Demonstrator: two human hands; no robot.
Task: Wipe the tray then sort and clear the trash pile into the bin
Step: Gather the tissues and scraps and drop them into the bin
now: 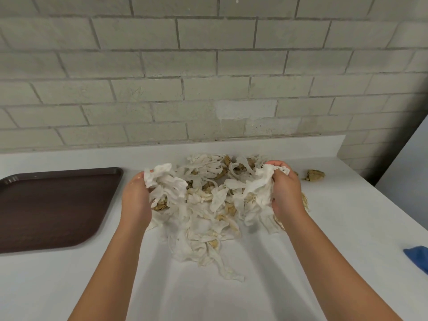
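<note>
Two hands work in the trash pile, which lies on the surface toward its far edge, right of the tray: the left hand and the right hand each grip a bunch of white tissue with curled fingers. Since the strips are tangled and hang loose, lifting them may, I think, drop brown bits or drag them toward the right edge, where one brown scrap lies apart. No bin is in view, and the blue cloth is cut off at the right edge.
</note>
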